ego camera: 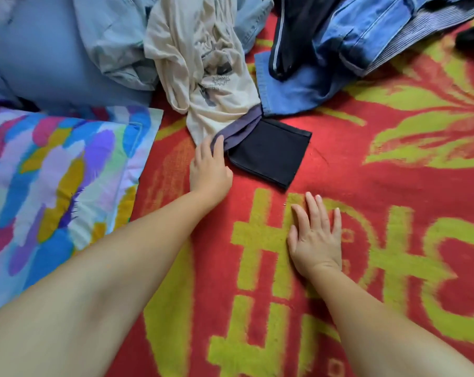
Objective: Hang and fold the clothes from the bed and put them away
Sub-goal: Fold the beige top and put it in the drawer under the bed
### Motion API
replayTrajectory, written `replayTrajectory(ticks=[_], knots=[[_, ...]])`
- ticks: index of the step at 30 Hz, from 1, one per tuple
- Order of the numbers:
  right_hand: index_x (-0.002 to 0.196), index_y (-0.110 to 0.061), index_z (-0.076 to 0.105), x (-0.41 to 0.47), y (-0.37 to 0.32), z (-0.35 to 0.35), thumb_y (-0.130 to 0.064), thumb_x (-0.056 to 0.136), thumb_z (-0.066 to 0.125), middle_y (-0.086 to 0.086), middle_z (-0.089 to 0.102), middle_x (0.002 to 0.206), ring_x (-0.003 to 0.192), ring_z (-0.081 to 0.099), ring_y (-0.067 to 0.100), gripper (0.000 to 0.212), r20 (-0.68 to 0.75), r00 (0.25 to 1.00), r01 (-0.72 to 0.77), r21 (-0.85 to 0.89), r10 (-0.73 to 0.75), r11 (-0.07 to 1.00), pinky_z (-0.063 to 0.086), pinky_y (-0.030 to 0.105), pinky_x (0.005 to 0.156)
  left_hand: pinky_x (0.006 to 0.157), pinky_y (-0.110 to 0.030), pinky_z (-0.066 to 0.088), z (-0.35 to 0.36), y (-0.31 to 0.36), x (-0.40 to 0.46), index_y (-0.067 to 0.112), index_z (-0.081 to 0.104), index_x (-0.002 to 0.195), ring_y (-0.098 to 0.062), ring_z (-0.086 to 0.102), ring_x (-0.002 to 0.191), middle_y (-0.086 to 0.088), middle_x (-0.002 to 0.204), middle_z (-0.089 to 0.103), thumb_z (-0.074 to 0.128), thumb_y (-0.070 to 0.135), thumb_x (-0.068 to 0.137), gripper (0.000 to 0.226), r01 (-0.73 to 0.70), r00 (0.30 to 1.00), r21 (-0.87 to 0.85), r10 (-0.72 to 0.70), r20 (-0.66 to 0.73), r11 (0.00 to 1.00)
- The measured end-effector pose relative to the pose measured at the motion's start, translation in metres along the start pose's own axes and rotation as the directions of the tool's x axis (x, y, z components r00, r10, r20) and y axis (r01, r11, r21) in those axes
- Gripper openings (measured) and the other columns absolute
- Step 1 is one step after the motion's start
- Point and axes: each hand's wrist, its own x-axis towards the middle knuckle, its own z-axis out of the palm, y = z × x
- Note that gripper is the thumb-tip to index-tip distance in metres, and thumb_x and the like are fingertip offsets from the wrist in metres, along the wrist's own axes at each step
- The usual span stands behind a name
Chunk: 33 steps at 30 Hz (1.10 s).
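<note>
The bed has a fuzzy red blanket with big yellow shapes. My left hand lies flat, fingers straight, touching a soft purple-grey cloth. Just beside it is a dark square of folded cloth. My right hand rests flat and loose on the blanket, holding nothing. Crumpled clothes are piled at the far edge. A bright pillow lies at the left edge.

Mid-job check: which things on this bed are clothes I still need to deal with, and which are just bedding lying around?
Part of the job:
cream T-shirt
purple-grey garment, touched by the left hand
folded black garment
blue jeans
pale blue shirt
dark striped garment

Just lying about:
multicoloured pillow
red and yellow blanket, under the flat right hand
</note>
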Motion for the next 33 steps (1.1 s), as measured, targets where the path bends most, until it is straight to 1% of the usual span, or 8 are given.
replayTrajectory(ticks=[3, 7, 13, 17, 22, 26, 29, 33], knots=[[0.127, -0.016, 0.055, 0.003, 0.002, 0.002, -0.034, 0.084, 0.033, 0.008, 0.036, 0.152, 0.141, 0.022, 0.021, 0.051, -0.105, 0.994, 0.023, -0.014, -0.024, 1.0, 0.003, 0.048, 0.115, 0.111, -0.04, 0.026, 0.01, -0.005, 0.022, 0.013, 0.021, 0.149, -0.028, 0.024, 0.14, -0.01, 0.15, 0.027, 0.054, 0.015, 0.086, 0.07, 0.045, 0.999, -0.046, -0.045, -0.005, 0.998], [0.128, -0.015, 0.057, 0.003, -0.001, -0.003, -0.034, 0.084, 0.031, 0.008, 0.036, 0.152, 0.141, 0.019, 0.02, 0.054, -0.101, 0.995, 0.012, -0.005, -0.012, 1.0, 0.002, 0.048, 0.115, 0.086, -0.042, 0.036, -0.001, -0.022, 0.042, 0.006, 0.051, 0.112, -0.035, 0.045, 0.113, -0.016, 0.119, 0.051, 0.045, 0.003, 0.086, 0.027, 0.022, 0.993, -0.123, -0.036, -0.111, 0.992], [0.129, -0.015, 0.055, -0.001, -0.005, -0.001, -0.036, 0.085, 0.028, 0.007, 0.034, 0.154, 0.142, 0.019, 0.02, 0.056, -0.107, 0.994, 0.018, -0.004, -0.018, 1.0, -0.002, 0.045, 0.116, 0.062, -0.039, 0.026, -0.042, -0.055, 0.013, 0.009, 0.043, 0.076, -0.041, 0.051, 0.084, -0.025, 0.09, 0.058, 0.042, 0.001, 0.086, 0.013, -0.042, 0.994, -0.211, 0.02, -0.107, 0.977], [0.147, -0.022, 0.03, -0.002, -0.003, -0.024, -0.036, 0.094, 0.034, 0.0, 0.007, 0.162, 0.149, -0.001, 0.016, 0.055, 0.165, 0.986, -0.036, 0.02, 0.032, 0.999, -0.009, 0.046, 0.118, 0.063, -0.04, 0.028, -0.053, -0.042, -0.081, 0.011, 0.044, 0.072, -0.039, 0.053, 0.081, -0.023, 0.082, 0.057, 0.044, 0.002, 0.086, 0.016, -0.134, 0.991, -0.328, 0.118, -0.068, 0.935], [0.149, -0.037, -0.017, -0.042, -0.04, -0.115, -0.046, 0.089, 0.058, -0.005, -0.011, 0.161, 0.148, -0.011, 0.018, 0.097, 0.339, 0.925, 0.122, 0.16, -0.17, 0.98, 0.006, 0.051, 0.117, 0.061, -0.028, 0.022, -0.099, -0.006, -0.197, 0.015, 0.041, 0.067, -0.031, 0.054, 0.076, -0.015, 0.074, 0.058, 0.041, 0.01, 0.081, 0.014, -0.17, 0.984, -0.473, 0.175, -0.033, 0.865], [0.151, -0.036, 0.016, -0.086, -0.09, -0.201, -0.042, 0.089, 0.056, -0.007, 0.02, 0.158, 0.146, 0.014, 0.013, 0.074, 0.307, 0.898, 0.226, 0.291, -0.315, 0.93, 0.005, 0.054, 0.116, 0.058, -0.025, 0.03, -0.19, 0.033, -0.25, 0.022, 0.042, 0.062, -0.007, 0.049, 0.059, 0.003, 0.058, 0.052, 0.041, 0.01, 0.074, 0.017, -0.297, 0.943, -0.604, 0.326, -0.064, 0.74], [0.108, -0.034, 0.058, -0.099, -0.103, -0.282, -0.022, 0.086, 0.052, -0.006, 0.062, 0.118, 0.116, 0.052, 0.02, 0.026, 0.163, 0.941, 0.219, 0.378, -0.297, 0.9, 0.024, 0.048, 0.106, 0.055, -0.012, 0.03, -0.266, 0.05, -0.265, 0.02, 0.045, 0.055, 0.002, 0.044, 0.053, 0.009, 0.053, 0.049, 0.039, 0.007, 0.072, 0.022, -0.349, 0.924, -0.676, 0.36, -0.131, 0.649], [0.076, -0.019, 0.058, -0.103, -0.093, -0.387, -0.01, 0.081, 0.052, 0.009, 0.067, 0.089, 0.09, 0.059, 0.031, 0.012, -0.01, 0.976, 0.205, 0.402, -0.22, 0.892, 0.042, 0.038, 0.072, 0.051, -0.025, 0.025, -0.361, 0.071, -0.272, 0.003, 0.046, 0.058, -0.007, 0.032, 0.053, 0.001, 0.055, 0.035, 0.037, 0.013, 0.069, 0.018, -0.373, 0.922, -0.754, 0.309, -0.234, 0.541]])
